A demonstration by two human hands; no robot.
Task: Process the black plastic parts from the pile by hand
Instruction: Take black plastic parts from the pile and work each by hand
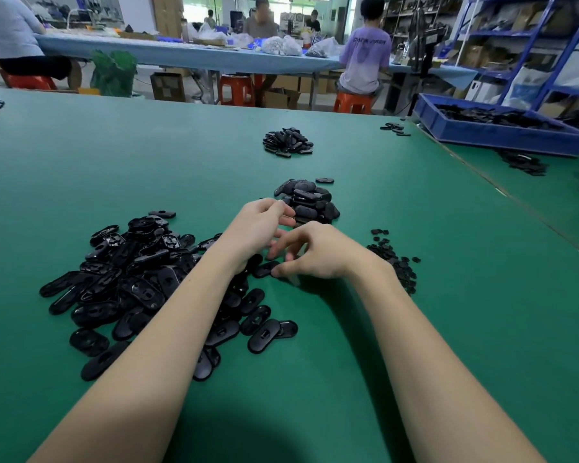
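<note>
A large pile of black oval plastic parts (pixel 127 282) spreads over the green table (pixel 114 155) at my left. My left hand (pixel 254 228) hovers over its right edge with fingers curled; I cannot see anything in it. My right hand (pixel 315 252) reaches down beside it, thumb and fingertips pinching one black oval part (pixel 264 269) that lies on the table. Just beyond my hands is a smaller stacked heap of oval parts (pixel 310 200). A scatter of small black bits (pixel 395 259) lies at my right wrist.
Another heap of parts (pixel 288 142) lies farther back in the middle. A blue bin (pixel 495 132) with black parts stands at the back right. Several people sit on orange stools at a long blue table behind. Shelving lines the right wall.
</note>
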